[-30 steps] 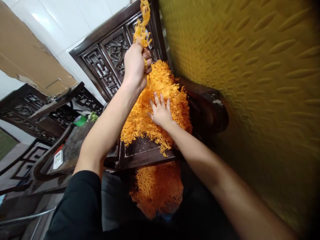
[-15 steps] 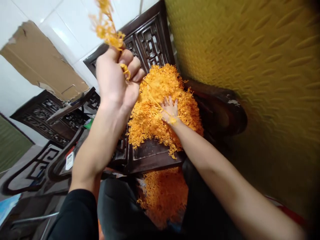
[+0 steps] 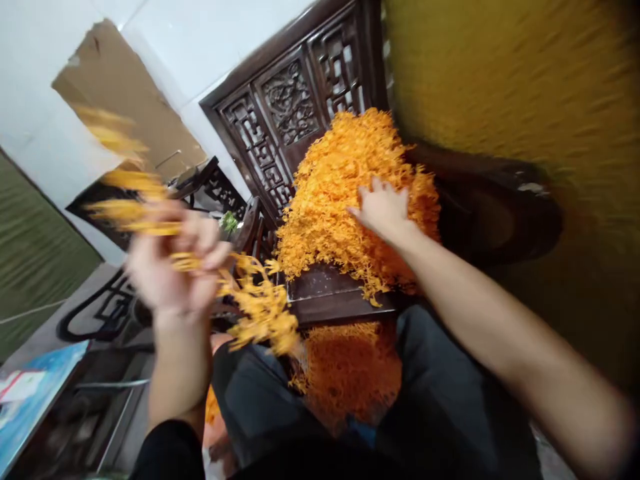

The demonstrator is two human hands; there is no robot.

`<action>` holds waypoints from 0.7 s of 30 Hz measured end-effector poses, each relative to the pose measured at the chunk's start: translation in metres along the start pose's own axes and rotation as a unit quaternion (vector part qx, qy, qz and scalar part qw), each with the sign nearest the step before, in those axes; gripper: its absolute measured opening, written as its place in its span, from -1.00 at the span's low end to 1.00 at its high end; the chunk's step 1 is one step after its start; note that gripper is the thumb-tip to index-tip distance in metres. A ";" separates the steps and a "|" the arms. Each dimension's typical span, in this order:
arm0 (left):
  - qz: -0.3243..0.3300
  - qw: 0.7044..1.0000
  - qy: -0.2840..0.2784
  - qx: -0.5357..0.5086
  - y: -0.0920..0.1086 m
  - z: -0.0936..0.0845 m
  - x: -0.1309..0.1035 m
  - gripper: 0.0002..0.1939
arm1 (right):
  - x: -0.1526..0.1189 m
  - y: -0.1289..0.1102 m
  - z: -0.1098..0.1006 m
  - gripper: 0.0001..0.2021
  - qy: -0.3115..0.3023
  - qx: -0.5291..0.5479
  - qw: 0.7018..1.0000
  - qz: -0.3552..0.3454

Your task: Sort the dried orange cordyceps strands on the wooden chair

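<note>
Left hand (image 3: 173, 260) gripping feathery orange strand (image 3: 265, 307) | right hand (image 3: 385, 212) splayed over frilly orange heap (image 3: 335, 190) | carved wooden chair (image 3: 291, 100)

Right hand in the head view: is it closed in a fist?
No, the right hand is open, its fingers spread over the pile of frilly orange sprigs.

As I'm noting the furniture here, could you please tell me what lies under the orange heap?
The orange heap lies on a dark wooden seat whose front edge shows; more orange strands show below it. Whatever else the heap covers cannot be seen.
</note>
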State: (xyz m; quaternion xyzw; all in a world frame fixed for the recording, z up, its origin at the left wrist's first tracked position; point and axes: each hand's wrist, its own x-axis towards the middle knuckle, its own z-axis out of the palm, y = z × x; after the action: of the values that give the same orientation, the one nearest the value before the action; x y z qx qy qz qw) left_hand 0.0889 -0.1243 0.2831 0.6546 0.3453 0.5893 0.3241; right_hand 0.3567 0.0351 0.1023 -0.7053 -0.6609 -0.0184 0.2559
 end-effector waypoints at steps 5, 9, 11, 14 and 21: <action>-0.284 0.942 0.015 -0.179 -0.108 0.005 -0.039 -0.74 | -0.051 -0.036 -0.051 -0.57 0.083 0.173 0.977 -0.095; -0.292 0.948 0.004 -0.129 -0.161 0.006 -0.057 -0.64 | -0.081 -0.080 -0.035 -0.39 -0.052 0.439 0.875 -0.198; -0.269 0.960 -0.010 -0.079 -0.174 0.002 -0.060 -0.59 | -0.086 -0.095 -0.017 -0.25 -0.103 0.490 0.840 -0.208; -0.218 0.976 0.007 -0.010 -0.182 -0.006 -0.061 -0.58 | -0.084 -0.104 0.005 -0.14 -0.094 0.493 0.837 -0.217; -0.254 0.966 0.035 -0.015 -0.180 -0.028 -0.067 -0.69 | -0.076 -0.103 0.017 -0.14 -0.130 0.523 0.790 -0.291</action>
State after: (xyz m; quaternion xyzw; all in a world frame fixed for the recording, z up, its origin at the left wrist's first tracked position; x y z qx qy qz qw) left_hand 0.0439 -0.0801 0.0998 0.5193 0.5024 0.5153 0.4608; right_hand 0.2446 -0.0287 0.0946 -0.2336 -0.7703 0.3488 0.4800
